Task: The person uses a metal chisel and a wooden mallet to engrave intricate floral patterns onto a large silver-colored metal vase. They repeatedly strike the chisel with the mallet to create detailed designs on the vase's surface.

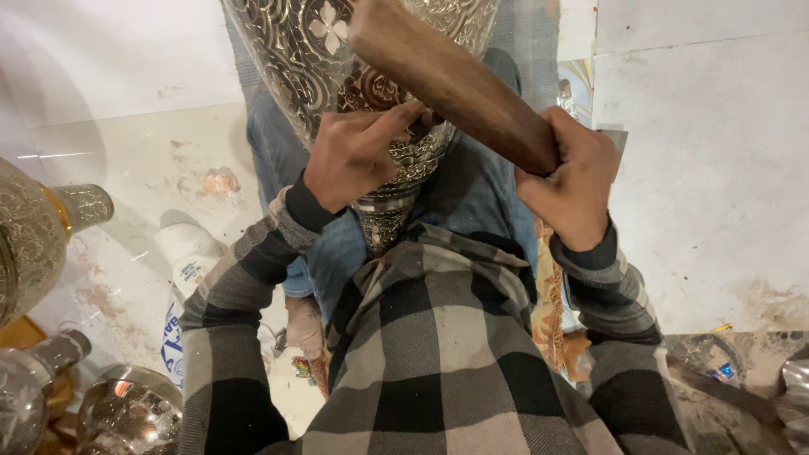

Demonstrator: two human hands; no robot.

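Seen from above, seated, in a grey-and-black checked shirt and blue jeans. Across the lap, a large engraved metal vase (337,50), narrow foot pointing back toward the body at 6 o'clock, wide patterned belly running off the frame at 12 o'clock. Left hand (358,156) pressed on the vase's lower body, fingers bent and pinched narrow against the engraved surface; whether a small tool sits under the fingertips cannot be told. Right hand (573,181) at 3 o'clock of the vase, closed tight around the lower end of a brown wooden mallet (455,84), slanting up toward 11 o'clock over the metal. At 9 o'clock on the pale floor (126,152), more engraved metal vessels (34,236) and a white bottle (190,257).
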